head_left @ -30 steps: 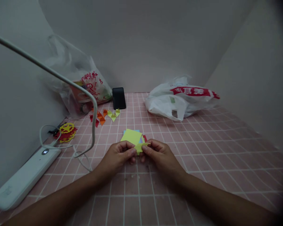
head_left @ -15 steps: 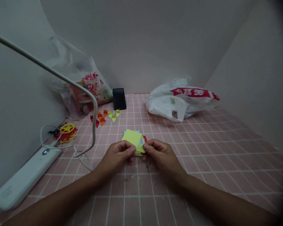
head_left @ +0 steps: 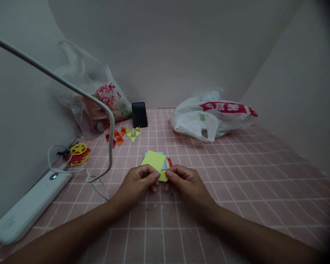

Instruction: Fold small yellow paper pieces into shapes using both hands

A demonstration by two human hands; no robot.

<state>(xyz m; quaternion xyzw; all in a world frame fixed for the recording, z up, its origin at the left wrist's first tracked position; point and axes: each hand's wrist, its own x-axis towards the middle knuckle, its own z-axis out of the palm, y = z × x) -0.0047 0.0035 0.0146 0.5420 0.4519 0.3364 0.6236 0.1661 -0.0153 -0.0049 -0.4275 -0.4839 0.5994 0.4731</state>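
Observation:
My left hand (head_left: 143, 178) and my right hand (head_left: 183, 179) meet at the middle of the table, thumbs pressed against the fingers. Between them they pinch a small folded piece of yellow paper (head_left: 163, 176), partly hidden by the fingertips. Just beyond it lies a stack of square paper sheets (head_left: 154, 159), yellow on top, with blue, purple and red edges showing beneath. Farther back and to the left are small folded paper shapes: yellow ones (head_left: 132, 135), orange ones (head_left: 119, 138) and red ones near them.
On the left lie a white power bank (head_left: 30, 209), its cable (head_left: 110, 139) arching across the view, and red and yellow cut-out pieces (head_left: 78, 154). A phone (head_left: 139, 114) stands between a clear plastic bag (head_left: 99, 99) and a white plastic bag (head_left: 198, 119) near the back wall.
The folded yellow paper now shows less of its right corner, more covered by my fingers. Both hands have barely shifted, fingertips still together; the stack and other things stay put.

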